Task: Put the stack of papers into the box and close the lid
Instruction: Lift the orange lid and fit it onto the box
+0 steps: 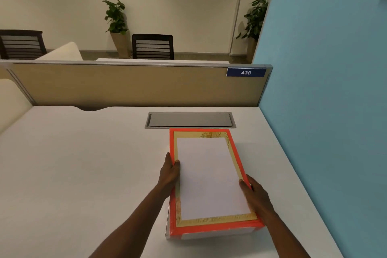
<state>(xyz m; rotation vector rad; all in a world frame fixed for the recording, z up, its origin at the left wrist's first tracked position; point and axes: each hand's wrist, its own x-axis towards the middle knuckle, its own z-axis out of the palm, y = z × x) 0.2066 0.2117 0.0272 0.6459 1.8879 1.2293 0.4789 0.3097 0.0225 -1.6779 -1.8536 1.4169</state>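
A stack of white papers (211, 176) lies flat inside the frame of an orange-edged box (209, 231) with a gold patterned border, which stands on the white desk (83, 174). My left hand (169, 172) holds the stack's left edge. Its thumb is on top and its fingers reach down over the orange rim. My right hand (256, 196) holds the right edge the same way, nearer to me. I cannot tell whether the gold surface under the papers is the box's inside or its lid. No separate lid is in view.
A grey cable hatch (190, 120) is set into the desk just behind the box. A beige partition (125, 86) with a sign reading 438 closes off the back, and a blue wall panel (324, 111) runs along the right. Chairs and potted plants stand beyond the partition.
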